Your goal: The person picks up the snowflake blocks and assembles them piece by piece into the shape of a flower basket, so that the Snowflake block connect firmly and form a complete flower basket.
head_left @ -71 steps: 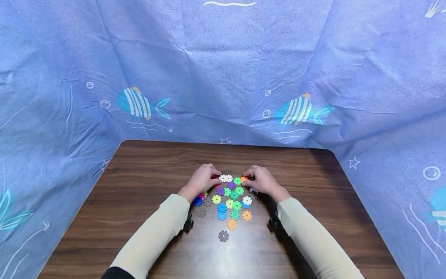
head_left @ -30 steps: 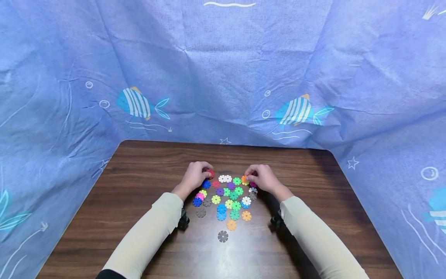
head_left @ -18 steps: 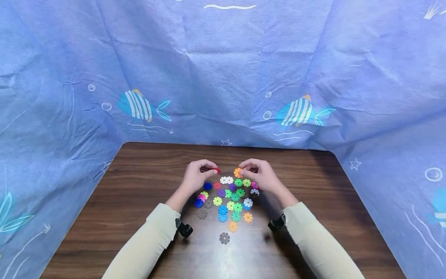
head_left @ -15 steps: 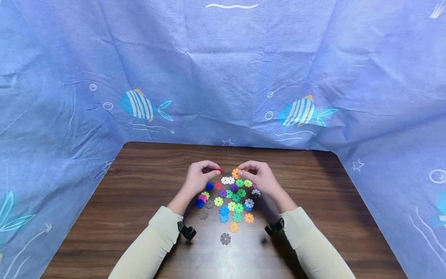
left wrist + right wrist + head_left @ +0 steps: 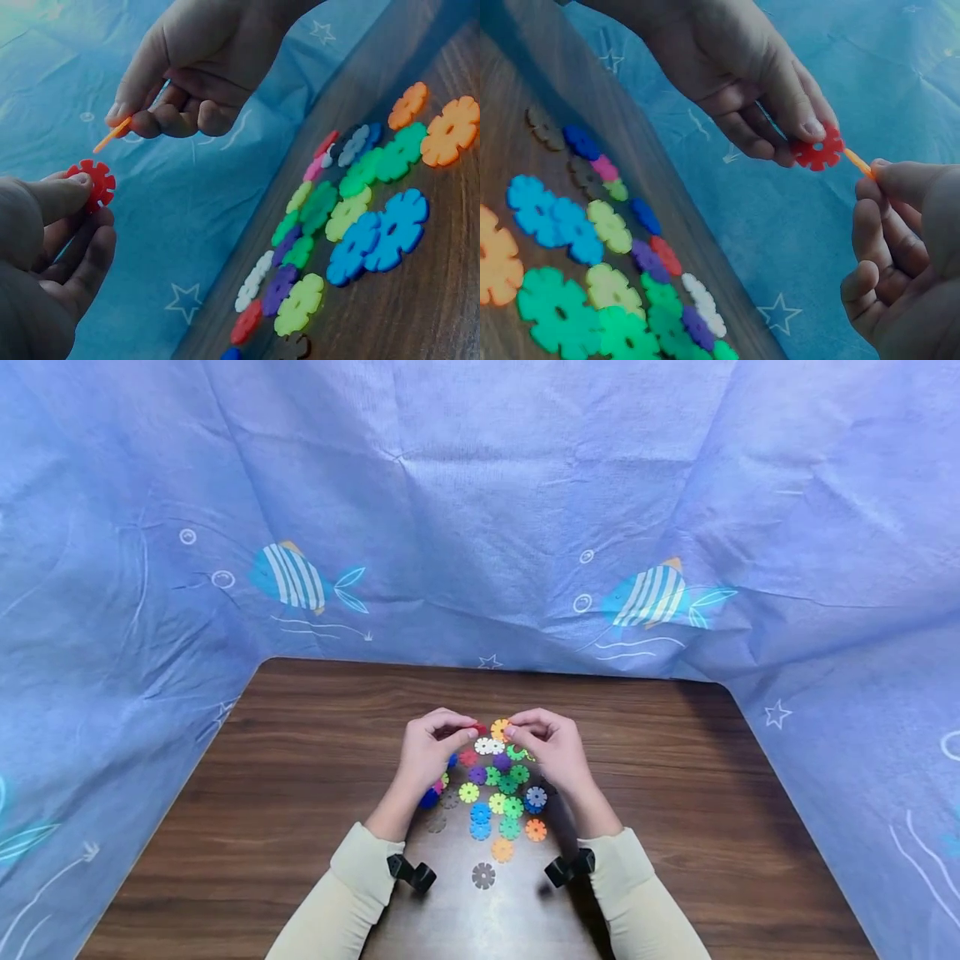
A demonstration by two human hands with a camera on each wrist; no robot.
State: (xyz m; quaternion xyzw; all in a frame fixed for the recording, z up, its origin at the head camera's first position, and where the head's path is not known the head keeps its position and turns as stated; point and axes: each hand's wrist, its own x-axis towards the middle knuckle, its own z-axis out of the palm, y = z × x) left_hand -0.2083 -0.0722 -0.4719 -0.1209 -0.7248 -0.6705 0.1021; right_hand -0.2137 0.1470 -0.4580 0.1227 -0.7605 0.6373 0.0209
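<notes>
My left hand [image 5: 427,750] pinches a red notched plastic disc [image 5: 99,186] between thumb and fingers. Facing it, my right hand [image 5: 558,752] pinches an orange disc [image 5: 499,730] of the same snowflake-like kind. Both pieces are held up off the table, over the far side of the spread of discs. In the left wrist view the orange one appears edge-on, a small gap from the red. Seen from the right wrist, the orange edge [image 5: 860,163] overlaps the red rim. Two overlapping white discs [image 5: 489,746] lie just below the hands in the head view.
Several more notched discs lie flat on the brown wooden table [image 5: 300,827], including blue [image 5: 481,821], green [image 5: 513,807], purple [image 5: 477,775] and yellow ones. A grey disc [image 5: 483,876] lies nearest the body. Behind the table hangs a blue fish-print cloth [image 5: 480,543].
My left hand has picked up a red disc and my right an orange one, uncovering a yellow disc. Both hands have lifted them and moved inward, bringing the discs close together.
</notes>
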